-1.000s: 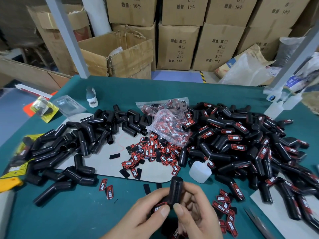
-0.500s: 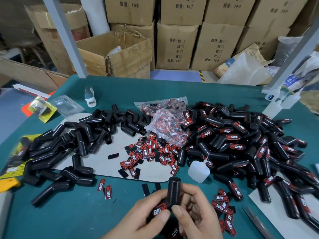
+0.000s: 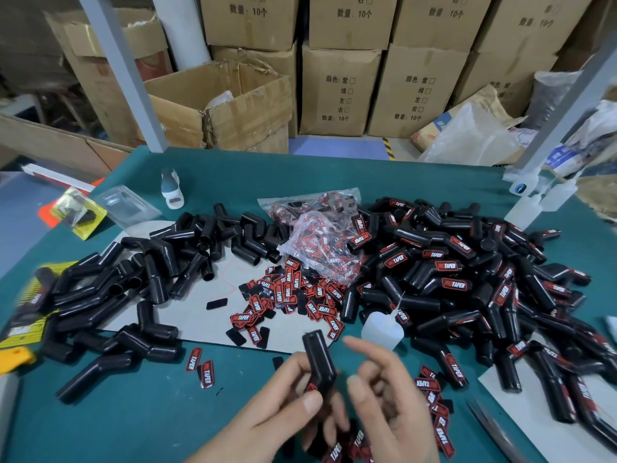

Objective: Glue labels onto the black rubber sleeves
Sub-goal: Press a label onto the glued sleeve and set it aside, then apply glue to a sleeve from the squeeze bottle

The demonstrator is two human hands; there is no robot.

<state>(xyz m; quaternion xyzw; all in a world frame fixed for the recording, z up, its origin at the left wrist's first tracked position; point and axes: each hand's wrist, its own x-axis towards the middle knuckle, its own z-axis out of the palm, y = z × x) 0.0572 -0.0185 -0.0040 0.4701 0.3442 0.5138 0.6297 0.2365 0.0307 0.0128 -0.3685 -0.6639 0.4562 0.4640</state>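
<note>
My left hand [image 3: 277,406] grips a black rubber sleeve [image 3: 319,359] upright near the table's front edge, its thumb pressing a red label low on the sleeve. Just right of the sleeve my right hand [image 3: 384,396] is blurred, its fingers spread and apart from the sleeve. Plain black sleeves [image 3: 133,289] lie heaped on the left. Labelled sleeves [image 3: 467,279] are piled on the right. Loose red-and-black labels [image 3: 293,295] lie scattered in the middle on a grey mat [image 3: 200,315]. A small white glue bottle [image 3: 382,329] stands just behind my right hand.
A clear bag of labels [image 3: 320,242] sits at the centre back. More labels [image 3: 434,406] lie right of my hands, and tweezers [image 3: 490,426] at the lower right. A white bottle [image 3: 171,188] and blister packs [image 3: 100,208] occupy the back left. Cardboard boxes [image 3: 337,88] stand behind the table.
My right hand has let go of the sleeve and opened, drawing off to the right. My left hand keeps hold of the sleeve, which now tilts slightly left.
</note>
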